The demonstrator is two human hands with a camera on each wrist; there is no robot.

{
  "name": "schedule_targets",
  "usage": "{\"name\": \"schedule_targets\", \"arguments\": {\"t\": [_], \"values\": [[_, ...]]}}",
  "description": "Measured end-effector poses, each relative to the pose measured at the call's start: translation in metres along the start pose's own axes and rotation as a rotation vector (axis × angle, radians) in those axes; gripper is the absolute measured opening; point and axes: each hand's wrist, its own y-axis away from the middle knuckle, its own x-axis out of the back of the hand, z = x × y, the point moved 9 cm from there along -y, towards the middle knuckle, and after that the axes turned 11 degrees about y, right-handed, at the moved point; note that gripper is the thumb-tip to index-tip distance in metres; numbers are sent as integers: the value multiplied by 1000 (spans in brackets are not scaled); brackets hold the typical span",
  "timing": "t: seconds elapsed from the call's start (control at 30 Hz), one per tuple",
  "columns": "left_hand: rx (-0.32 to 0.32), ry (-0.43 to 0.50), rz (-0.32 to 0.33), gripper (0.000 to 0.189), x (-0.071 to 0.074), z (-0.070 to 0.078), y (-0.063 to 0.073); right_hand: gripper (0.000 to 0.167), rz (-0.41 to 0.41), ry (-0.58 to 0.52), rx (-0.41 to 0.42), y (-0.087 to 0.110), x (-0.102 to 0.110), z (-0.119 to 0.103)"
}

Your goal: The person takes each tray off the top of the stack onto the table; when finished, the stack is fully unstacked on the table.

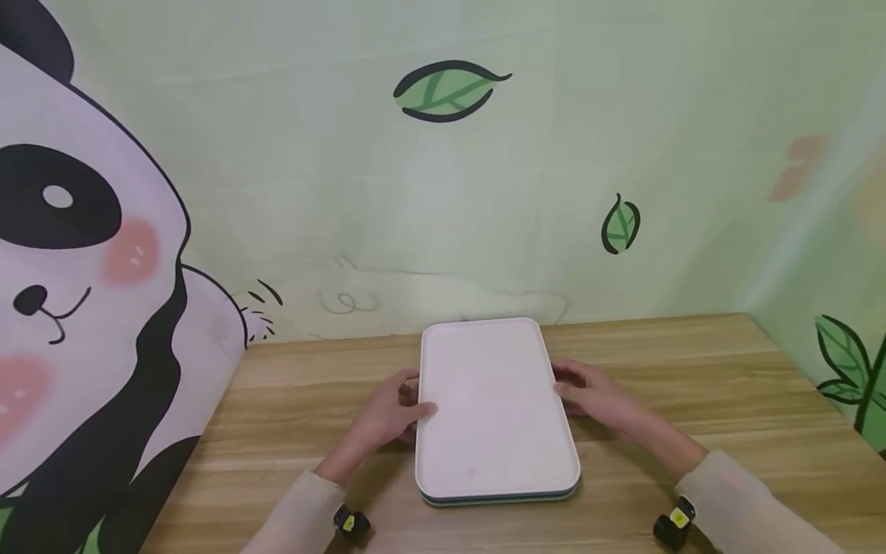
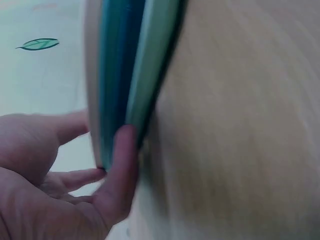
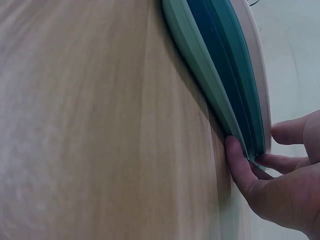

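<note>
A stack of rectangular trays lies lengthwise on the table. Uppermost is a white tray (image 1: 494,408) with a low raised rim; teal, dark blue and light green edges show beneath it. My left hand (image 1: 391,408) holds the stack's left side, its thumb over the white rim and the other fingers along the edges below. In the left wrist view, a fingertip touches the light green tray (image 2: 155,55) at the bottom. Opposite, my right hand (image 1: 591,392) grips the right side. The right wrist view shows a fingertip by the lower edge of the light green tray (image 3: 192,55).
The wood-grain table (image 1: 311,377) runs back to a pale green wall cloth (image 1: 277,154) printed with leaves and a large panda (image 1: 83,231). Small black wrist cameras are worn at both cuffs.
</note>
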Motion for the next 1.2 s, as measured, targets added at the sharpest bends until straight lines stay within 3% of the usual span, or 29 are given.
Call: {"name": "schedule_targets", "arguments": {"t": [0.2,0.43,0.57,0.73,0.9,1.2], "values": [[18,-18,-78,74,-3,3,8,45,-4,-36,-12,0,-3,-2],[29,24,-3,67,8,5,8,43,-16,-64,-49,-1,-5,2],[20,114,16,64,17,8,6,40,7,-45,-84,-1,-2,4],[62,274,-62,57,18,6,4,43,18,-19,-90,1,-1,4],[80,341,-93,55,19,2,2,46,26,-2,-81,1,1,2],[57,374,-46,57,49,9,13,51,16,-6,-32,0,-2,-1]]}}
